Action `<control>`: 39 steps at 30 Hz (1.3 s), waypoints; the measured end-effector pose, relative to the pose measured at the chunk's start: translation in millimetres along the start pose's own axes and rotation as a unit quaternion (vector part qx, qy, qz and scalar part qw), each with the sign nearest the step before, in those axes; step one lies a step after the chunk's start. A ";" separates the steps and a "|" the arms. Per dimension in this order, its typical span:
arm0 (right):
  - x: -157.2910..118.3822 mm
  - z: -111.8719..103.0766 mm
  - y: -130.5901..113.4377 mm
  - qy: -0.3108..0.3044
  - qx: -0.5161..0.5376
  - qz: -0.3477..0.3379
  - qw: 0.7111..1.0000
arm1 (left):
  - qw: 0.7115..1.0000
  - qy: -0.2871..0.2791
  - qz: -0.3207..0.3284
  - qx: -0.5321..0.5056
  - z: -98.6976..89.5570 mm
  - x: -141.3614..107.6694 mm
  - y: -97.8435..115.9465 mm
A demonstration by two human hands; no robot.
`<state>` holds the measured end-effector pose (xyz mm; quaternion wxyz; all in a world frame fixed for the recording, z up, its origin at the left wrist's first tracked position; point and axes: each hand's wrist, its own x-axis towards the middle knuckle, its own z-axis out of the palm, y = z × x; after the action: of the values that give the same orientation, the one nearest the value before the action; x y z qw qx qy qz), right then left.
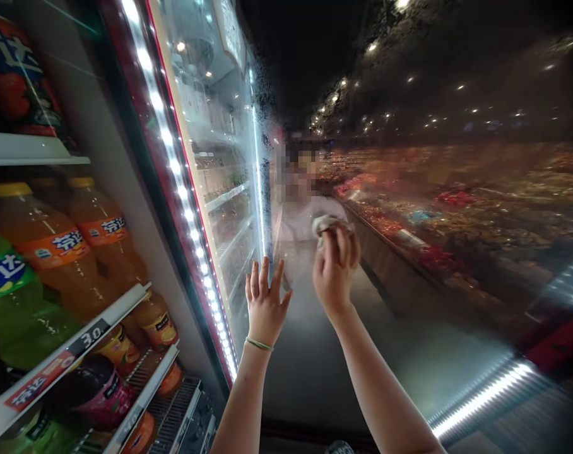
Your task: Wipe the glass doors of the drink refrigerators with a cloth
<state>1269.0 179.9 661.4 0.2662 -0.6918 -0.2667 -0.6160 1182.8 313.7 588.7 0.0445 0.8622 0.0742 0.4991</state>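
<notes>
A pane of glass (310, 353), fogged and reflective, fills the middle of the view. My left hand (266, 299) is up against it with its fingers spread and nothing in it; a thin greenish band circles the wrist. To its right and a little higher, my right hand (336, 268) has its fingers bent over a crumpled pale cloth (331, 222), pressed toward the glass. Part of the cloth is hidden behind the fingers. A blurred reflection of a person in a light top shows behind the hands.
At the left stand cooler shelves (125, 302) with orange bottles (62, 243), a green bottle (12, 290) and a dark purple bottle (97, 391). A bright light strip (182, 189) runs down the cooler's edge. Another lit strip (485, 397) lies at lower right.
</notes>
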 end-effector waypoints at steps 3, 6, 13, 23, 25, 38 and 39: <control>-1.0 2.1 -8.3 -0.077 0.026 -0.111 0.990 | 1.000 0.003 0.003 -0.006 0.7 -0.4 -1.8; -7.2 -2.4 5.8 -0.060 0.025 -0.132 0.989 | 1.000 -0.002 0.006 -0.009 0.8 -0.8 -3.7; 14.1 4.7 6.1 -0.022 0.012 -0.071 0.997 | 1.000 0.002 0.006 -0.007 2.7 -2.1 -2.7; 40.0 3.3 11.8 -0.010 0.021 -0.063 0.998 | 1.000 0.012 0.003 -0.009 2.2 -1.2 0.8; 41.9 5.6 0.4 -0.063 0.053 -0.127 0.989 | 1.000 0.015 -0.003 -0.010 3.1 -1.7 2.0; 14.6 -23.2 49.8 -0.005 0.012 -0.052 0.999 | 0.995 0.051 -0.045 -0.069 6.1 7.1 38.9; 5.5 -23.8 47.0 -0.041 0.018 -0.095 0.994 | 0.995 0.048 -0.042 -0.073 4.6 7.1 41.0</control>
<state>1285.3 129.9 667.3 0.2073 -0.6833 -0.3527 -0.6047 1193.7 274.5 598.7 0.1245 0.8278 0.0755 0.5418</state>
